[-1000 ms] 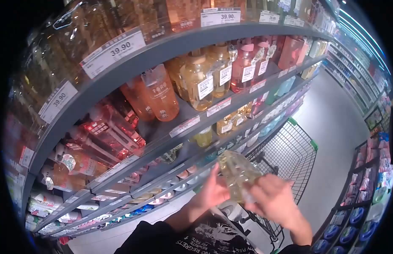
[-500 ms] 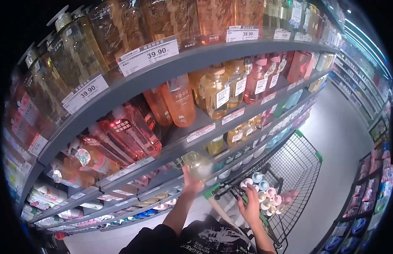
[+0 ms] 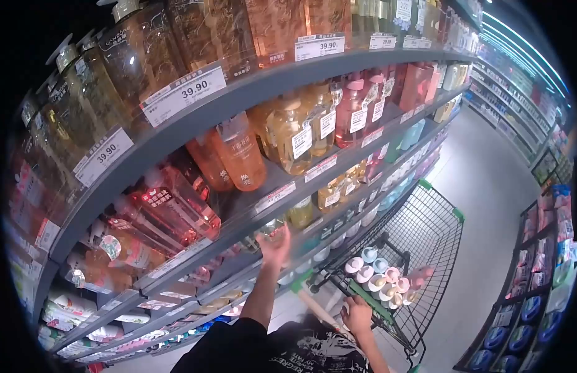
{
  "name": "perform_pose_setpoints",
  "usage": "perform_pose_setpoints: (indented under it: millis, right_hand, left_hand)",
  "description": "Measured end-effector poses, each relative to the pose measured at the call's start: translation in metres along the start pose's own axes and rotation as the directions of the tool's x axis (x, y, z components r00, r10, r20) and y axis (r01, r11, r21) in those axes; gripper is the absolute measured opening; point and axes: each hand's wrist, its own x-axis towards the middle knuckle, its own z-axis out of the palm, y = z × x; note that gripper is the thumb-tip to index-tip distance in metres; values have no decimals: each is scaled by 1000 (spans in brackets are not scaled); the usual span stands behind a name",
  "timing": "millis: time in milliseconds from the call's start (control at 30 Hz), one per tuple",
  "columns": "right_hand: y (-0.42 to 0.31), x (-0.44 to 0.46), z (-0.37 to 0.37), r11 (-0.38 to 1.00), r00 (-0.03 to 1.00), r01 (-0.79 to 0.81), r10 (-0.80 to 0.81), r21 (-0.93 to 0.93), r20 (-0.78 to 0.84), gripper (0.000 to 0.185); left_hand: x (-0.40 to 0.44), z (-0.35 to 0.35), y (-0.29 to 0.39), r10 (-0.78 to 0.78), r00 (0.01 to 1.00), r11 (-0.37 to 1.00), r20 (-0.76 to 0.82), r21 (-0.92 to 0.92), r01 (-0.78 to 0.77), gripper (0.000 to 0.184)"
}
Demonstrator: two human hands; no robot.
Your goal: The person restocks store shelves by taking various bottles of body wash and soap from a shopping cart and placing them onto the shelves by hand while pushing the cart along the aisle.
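My left hand (image 3: 274,246) reaches to a lower shelf, fingers and thumb around a clear bottle (image 3: 273,227) that is partly hidden by the hand. A bottle with yellowish liquid (image 3: 299,214) stands just to the right of it. My right hand (image 3: 357,314) is curled at the near end of the shopping cart (image 3: 442,261), beside its pale handle (image 3: 316,309); the fingertips are partly hidden. Inside the cart lie several bottles with white, pink and blue caps (image 3: 380,281), and a pink bottle (image 3: 420,275) beside them.
Above, a curved shelf edge (image 3: 257,87) carries large amber pump bottles and price tags. Orange bottles (image 3: 240,155), red bottles (image 3: 176,208) and yellow pump bottles (image 3: 289,133) fill the tier below. Another stocked rack (image 3: 518,311) borders the grey aisle floor (image 3: 481,180) on the right.
My left hand has moved slightly left and up with the clear bottle, in toward the shelf. My right hand has dropped from above the cart, its fingers now curled. The view has shifted slightly.
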Motion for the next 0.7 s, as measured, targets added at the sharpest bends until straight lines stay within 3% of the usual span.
perform_pose_setpoints:
  millis: [100,300,700]
  right_hand:
    - [4,1,4,1000,1000,11,-12,-17,-20,24]
    - [2,1,5,998,1000,-24,25,-56,12,21]
    - [0,5,2,998,999,-45,46,-47,13,20]
  left_hand:
    - [12,-5,8,82,997,990,9,112,-83,54]
    - [14,-11,21,-5,998,998,-61,-58,2,50]
    - [41,-22,51,-18,998,995,-63,-98,12,45]
